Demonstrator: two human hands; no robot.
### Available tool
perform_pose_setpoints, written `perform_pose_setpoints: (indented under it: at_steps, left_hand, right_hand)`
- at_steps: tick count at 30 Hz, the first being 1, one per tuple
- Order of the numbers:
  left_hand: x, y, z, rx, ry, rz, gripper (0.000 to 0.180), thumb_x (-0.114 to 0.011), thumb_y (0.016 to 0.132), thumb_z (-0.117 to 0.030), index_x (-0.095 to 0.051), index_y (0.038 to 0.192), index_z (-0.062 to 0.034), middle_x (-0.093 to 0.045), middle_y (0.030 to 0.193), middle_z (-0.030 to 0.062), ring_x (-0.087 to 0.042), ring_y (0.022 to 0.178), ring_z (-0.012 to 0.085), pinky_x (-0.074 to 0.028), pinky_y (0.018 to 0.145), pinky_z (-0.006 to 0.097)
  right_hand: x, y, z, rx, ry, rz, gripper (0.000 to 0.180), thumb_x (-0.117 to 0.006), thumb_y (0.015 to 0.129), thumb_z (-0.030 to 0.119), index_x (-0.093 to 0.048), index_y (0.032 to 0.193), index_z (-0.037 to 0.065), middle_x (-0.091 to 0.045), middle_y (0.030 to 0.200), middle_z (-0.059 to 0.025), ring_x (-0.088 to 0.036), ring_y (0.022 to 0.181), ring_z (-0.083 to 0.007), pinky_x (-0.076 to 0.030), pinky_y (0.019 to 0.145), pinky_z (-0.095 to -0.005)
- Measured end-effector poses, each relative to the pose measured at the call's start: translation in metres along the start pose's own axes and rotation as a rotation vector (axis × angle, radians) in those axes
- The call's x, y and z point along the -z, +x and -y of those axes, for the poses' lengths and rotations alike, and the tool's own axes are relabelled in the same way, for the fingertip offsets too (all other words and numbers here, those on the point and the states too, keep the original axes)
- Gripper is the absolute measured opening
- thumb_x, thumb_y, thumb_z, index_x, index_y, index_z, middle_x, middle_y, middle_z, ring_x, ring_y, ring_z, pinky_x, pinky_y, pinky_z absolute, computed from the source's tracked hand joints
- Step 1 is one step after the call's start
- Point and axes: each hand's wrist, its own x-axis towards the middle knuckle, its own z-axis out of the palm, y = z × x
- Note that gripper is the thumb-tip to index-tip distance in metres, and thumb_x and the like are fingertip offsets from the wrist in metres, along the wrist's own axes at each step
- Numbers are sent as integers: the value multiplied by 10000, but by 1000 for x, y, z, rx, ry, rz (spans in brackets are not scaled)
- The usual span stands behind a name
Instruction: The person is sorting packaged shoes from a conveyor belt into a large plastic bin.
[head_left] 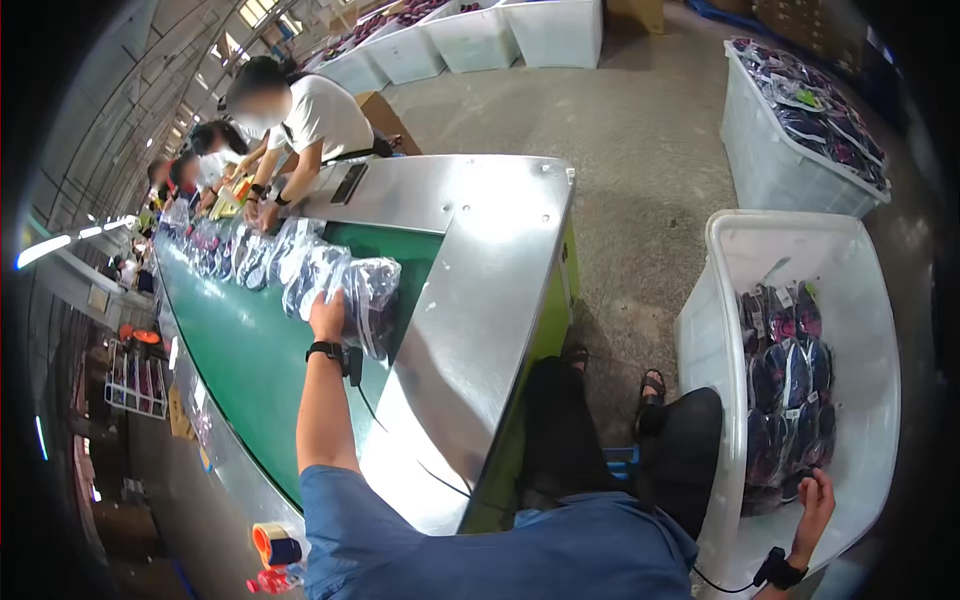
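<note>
My left hand (328,316) reaches over the green conveyor belt (235,340). Its fingers are closed on a clear plastic bag of dark shoes (370,295), at the near end of a row of similar bags; the plastic partly hides the fingertips. Low on the right, my right hand (817,500) is inside a white plastic bin (865,350), beside stacked bagged dark shoes (790,375). Its fingers are curled against something dark at the pile's near edge, too small to make out. Both wrists wear black bands with cables.
A metal table edge (470,330) borders the belt. Co-workers (320,110) handle bags farther along it. Another full bin (790,140) stands at the far right, and more white bins (470,40) line the back. A tape roll (272,545) lies lower left.
</note>
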Motion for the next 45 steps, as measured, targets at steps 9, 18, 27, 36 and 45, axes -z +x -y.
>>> perform_pose_setpoints:
  at_steps: [9, 18, 27, 36, 45]
  left_hand:
    - [1, -56, -1, 458, -786, 462, 289, -696, 986, -370, -621, 846, -130, -485, 614, -52, -425, 440, 97, -273, 415, 268]
    - [57, -207, 29, -138, -954, 117, 577, -698, 998, -110, -423, 1494, -5, -547, 1377, 137, -622, 1067, 165, -549, 830, 295]
    - [92, -290, -31, 97, -1230, 591, 648, -527, 1088, -334, -290, 1613, -39, -538, 1475, 149, -589, 1291, 234, -483, 1083, 373]
    - [57, -313, -145, 311, -1367, 712, 512, -577, 1021, -166, -447, 1504, -59, -616, 1347, 112, -653, 1183, 228, -541, 989, 368]
    - [11, -445, -338, 260, -1436, 1258, 478, -556, 1044, -160, -405, 1488, -70, -590, 1364, 138, -623, 1242, 265, -569, 998, 441]
  right_hand:
    - [-109, -46, 61, 176, -279, 260, 301, -651, 983, 87, -655, 1254, -42, -704, 1052, -75, -667, 973, -144, -520, 903, -286]
    - [-198, -35, 108, 508, -355, 571, 348, -683, 898, 33, -656, 1235, -50, -720, 1016, -181, -714, 937, -287, -542, 878, -358]
    - [-249, -27, 124, 645, -443, 848, 398, -721, 890, 66, -648, 1277, 3, -716, 1042, -168, -691, 986, -352, -533, 882, -408]
    - [-248, -34, 157, 816, -303, 762, 430, -747, 882, 111, -649, 1293, 28, -710, 1109, -162, -674, 1058, -365, -523, 939, -431]
    - [-218, -49, 198, 1079, -540, 502, 942, -905, 720, 397, -482, 1530, 168, -414, 1554, -143, -388, 1464, -371, -308, 1148, -647]
